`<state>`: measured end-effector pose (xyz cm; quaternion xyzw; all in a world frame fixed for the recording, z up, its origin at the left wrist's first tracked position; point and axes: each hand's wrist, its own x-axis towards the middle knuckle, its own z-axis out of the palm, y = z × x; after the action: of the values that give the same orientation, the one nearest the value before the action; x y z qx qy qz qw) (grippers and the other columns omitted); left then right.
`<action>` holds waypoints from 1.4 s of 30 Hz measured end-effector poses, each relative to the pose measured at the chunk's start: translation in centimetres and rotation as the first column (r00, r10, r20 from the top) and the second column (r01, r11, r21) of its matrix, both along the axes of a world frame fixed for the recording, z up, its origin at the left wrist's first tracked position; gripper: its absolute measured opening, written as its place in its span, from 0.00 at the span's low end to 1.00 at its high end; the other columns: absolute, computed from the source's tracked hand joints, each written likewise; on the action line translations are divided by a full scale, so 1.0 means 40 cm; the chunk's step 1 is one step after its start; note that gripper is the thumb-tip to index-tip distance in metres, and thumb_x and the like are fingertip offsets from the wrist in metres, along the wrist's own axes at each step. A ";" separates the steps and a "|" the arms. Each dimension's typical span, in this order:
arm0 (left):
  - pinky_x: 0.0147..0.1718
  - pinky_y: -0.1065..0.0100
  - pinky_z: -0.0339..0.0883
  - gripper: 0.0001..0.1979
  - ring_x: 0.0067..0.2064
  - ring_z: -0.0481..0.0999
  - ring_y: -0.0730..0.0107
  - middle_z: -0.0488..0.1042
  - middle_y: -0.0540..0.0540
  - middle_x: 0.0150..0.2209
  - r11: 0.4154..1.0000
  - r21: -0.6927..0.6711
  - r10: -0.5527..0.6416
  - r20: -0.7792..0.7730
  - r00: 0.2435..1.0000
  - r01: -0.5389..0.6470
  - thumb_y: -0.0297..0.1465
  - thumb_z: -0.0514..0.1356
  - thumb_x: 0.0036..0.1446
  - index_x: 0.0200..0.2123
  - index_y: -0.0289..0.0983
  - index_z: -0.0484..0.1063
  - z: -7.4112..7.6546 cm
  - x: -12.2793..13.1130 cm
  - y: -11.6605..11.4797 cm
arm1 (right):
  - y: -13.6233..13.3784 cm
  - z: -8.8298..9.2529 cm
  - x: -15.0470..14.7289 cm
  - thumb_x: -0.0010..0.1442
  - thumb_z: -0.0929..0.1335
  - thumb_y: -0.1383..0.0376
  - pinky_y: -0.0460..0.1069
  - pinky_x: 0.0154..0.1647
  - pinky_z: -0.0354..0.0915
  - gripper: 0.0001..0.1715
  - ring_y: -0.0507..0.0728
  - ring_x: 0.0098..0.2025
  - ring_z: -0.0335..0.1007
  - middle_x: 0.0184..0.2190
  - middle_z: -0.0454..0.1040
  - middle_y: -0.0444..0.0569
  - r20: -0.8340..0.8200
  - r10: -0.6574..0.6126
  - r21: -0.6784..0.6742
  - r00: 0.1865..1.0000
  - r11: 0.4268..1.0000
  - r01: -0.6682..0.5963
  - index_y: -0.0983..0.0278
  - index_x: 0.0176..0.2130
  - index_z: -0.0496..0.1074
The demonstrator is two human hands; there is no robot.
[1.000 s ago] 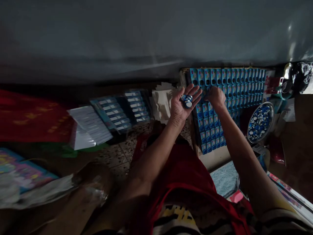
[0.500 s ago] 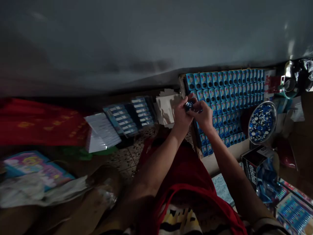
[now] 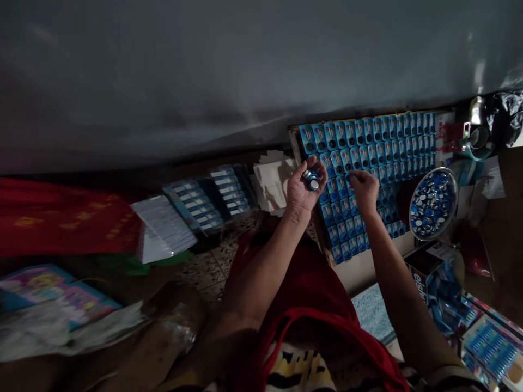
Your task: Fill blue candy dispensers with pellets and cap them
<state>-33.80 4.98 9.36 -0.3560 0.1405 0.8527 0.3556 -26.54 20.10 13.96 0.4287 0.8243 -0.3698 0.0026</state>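
My left hand (image 3: 300,191) is cupped, palm up, with several small round blue-and-silver pieces (image 3: 313,184) in it. To its right, my right hand (image 3: 366,190) hangs over rows of small blue cards (image 3: 341,135), thumb and fingers pinched together. Whatever is between those fingertips is too small to make out. Each card in the back row shows a dark round spot, while many nearer cards show blue rounds. At the right end of the rows, a clear-rimmed bowl (image 3: 452,218) holds many more blue and silver rounds.
Left of the cards lie white paper pieces (image 3: 274,182) and packs with blue and white strips (image 3: 231,190). Further left are white sheets (image 3: 161,226) and a red cloth (image 3: 61,215). A black printed box (image 3: 427,261) stands at front right. A grey wall (image 3: 204,71) rises behind.
My hands have come apart. The right hand has moved right, over the cards, while the left has opened into a cup showing the round pieces. The view has shifted slightly.
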 end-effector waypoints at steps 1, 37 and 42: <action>0.50 0.66 0.80 0.10 0.46 0.85 0.66 0.85 0.46 0.39 1.000 -0.007 0.001 -0.010 1.000 -0.001 0.33 0.60 0.69 0.47 0.40 0.81 0.002 -0.010 -0.002 | 0.012 -0.007 -0.019 0.58 0.67 0.61 0.52 0.46 0.74 0.19 0.58 0.40 0.80 0.37 0.82 0.49 0.073 0.082 0.100 0.994 0.991 -0.089 0.64 0.44 0.84; 0.52 0.62 0.76 0.05 0.39 0.81 0.70 0.79 0.49 0.34 0.997 0.034 -0.066 0.022 0.998 0.065 0.33 0.64 0.66 0.40 0.39 0.79 0.005 0.018 0.079 | -0.028 -0.004 0.035 0.47 0.75 0.55 0.52 0.42 0.76 0.20 0.55 0.34 0.78 0.32 0.82 0.44 -0.212 -0.364 -0.482 0.907 0.846 0.227 0.62 0.39 0.82; 0.56 0.57 0.77 0.05 0.40 0.82 0.69 0.80 0.49 0.35 0.998 0.039 -0.041 -0.011 0.999 0.042 0.32 0.65 0.65 0.41 0.37 0.80 -0.001 -0.018 0.078 | 0.085 -0.050 -0.029 0.46 0.73 0.57 0.52 0.38 0.76 0.18 0.56 0.30 0.78 0.27 0.79 0.45 -0.171 -0.260 -0.274 0.950 0.939 0.207 0.65 0.36 0.82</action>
<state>-34.50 8.09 9.30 -0.3417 0.1329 0.8494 0.3795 -27.71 23.49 11.97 0.4796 0.7092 -0.5116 -0.0718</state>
